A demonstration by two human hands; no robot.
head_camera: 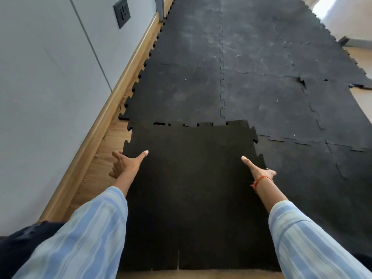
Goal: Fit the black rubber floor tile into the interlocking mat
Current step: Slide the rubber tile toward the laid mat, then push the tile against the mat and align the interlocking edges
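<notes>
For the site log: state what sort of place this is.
Probably an indoor room being floored as a gym or workout area. A black interlocking mat covers the wood floor, and a loose tile is being added. The white wall carries wooden skirting and a socket.

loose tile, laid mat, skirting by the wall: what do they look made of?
The loose tile looks like dense rubber: matte deep black, fine crumb grain, puzzle-cut tabs. The laid mat is likely the same rubber, but greyer, scuffed and dusty. The skirting seems wood or wood-look: tan, smooth, with a slight sheen; which of the two cannot be told.
</notes>
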